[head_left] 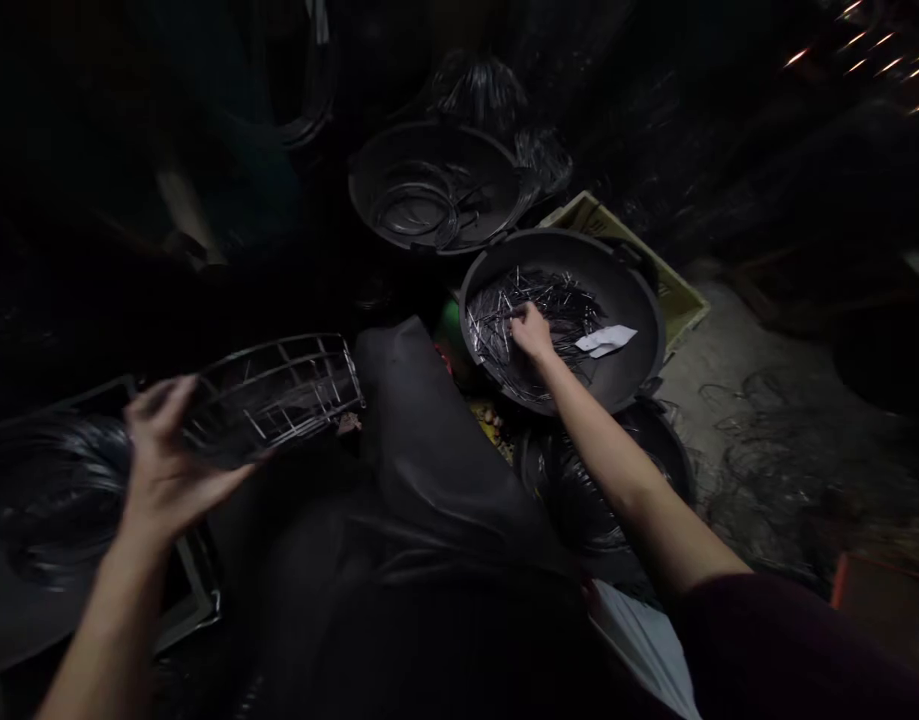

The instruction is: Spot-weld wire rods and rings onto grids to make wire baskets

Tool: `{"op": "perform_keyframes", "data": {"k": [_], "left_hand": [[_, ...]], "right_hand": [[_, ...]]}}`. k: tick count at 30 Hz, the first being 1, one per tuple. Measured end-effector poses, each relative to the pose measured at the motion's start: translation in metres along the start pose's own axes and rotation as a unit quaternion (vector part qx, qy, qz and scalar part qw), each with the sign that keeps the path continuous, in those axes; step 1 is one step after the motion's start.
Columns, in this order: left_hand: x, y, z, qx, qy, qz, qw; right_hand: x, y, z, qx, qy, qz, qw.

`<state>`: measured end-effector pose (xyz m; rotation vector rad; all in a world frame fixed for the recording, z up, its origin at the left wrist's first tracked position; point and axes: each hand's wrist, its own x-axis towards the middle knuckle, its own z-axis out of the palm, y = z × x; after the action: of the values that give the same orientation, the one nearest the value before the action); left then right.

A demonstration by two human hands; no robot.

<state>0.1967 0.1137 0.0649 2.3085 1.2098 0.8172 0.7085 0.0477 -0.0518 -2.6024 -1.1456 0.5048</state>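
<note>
My right hand (532,330) reaches into a dark round basin (639,310), its fingers closed at the pile of short, thin, shiny wire pieces (556,295). A crumpled white scrap (607,341) lies on that pile, right of my hand. On the left, my left hand (163,450) is blurred, with thumb and fingers spread apart. Beside it is a wire basket (301,385), tilted; whether the fingers touch its near end is unclear. Coiled dark strands (76,470) lie in a container behind my left hand.
A second dark basin (369,190) with coiled wire stands farther back. Under the near basin is a yellow crate (680,300). More coils fill a lower container (680,455). Tangled wire (766,450) lies on the floor at right. A dark apron (429,430) covers my lap.
</note>
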Motion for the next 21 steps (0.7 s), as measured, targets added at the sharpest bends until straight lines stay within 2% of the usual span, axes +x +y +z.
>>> {"op": "perform_keyframes", "data": {"k": [2,3,5,9,12,15,17,19,21], "left_hand": [[-0.001,0.001,0.031,0.041,-0.021,0.074,0.996],[-0.002,0.003,0.042,0.057,-0.037,0.088,0.994],[-0.006,0.010,0.054,0.071,-0.063,0.072,0.993],[-0.016,0.021,0.053,0.096,-0.100,0.002,0.990],[-0.023,0.021,0.048,0.099,-0.105,-0.048,0.988],[-0.025,0.022,0.046,0.104,-0.112,-0.053,0.987],[-0.022,0.023,0.045,0.111,-0.124,-0.046,0.985],[-0.017,0.024,0.046,0.115,-0.144,-0.040,0.982],[-0.013,0.022,0.046,0.113,-0.159,-0.033,0.980]], "right_hand": [[0.004,-0.012,0.004,-0.015,-0.004,-0.060,0.998],[0.005,-0.018,0.006,-0.024,-0.010,-0.088,0.996],[0.004,-0.026,0.009,-0.041,-0.028,-0.133,0.990],[0.004,-0.025,0.009,-0.050,-0.043,-0.187,0.980],[0.001,-0.022,0.000,-0.028,0.015,-0.179,0.983],[-0.037,-0.034,-0.017,0.106,0.117,-0.169,0.973],[-0.082,-0.050,-0.021,0.221,0.134,-0.192,0.947],[-0.128,-0.069,-0.011,0.268,0.058,-0.212,0.938],[-0.161,-0.086,0.005,0.298,-0.060,-0.208,0.930]]}}
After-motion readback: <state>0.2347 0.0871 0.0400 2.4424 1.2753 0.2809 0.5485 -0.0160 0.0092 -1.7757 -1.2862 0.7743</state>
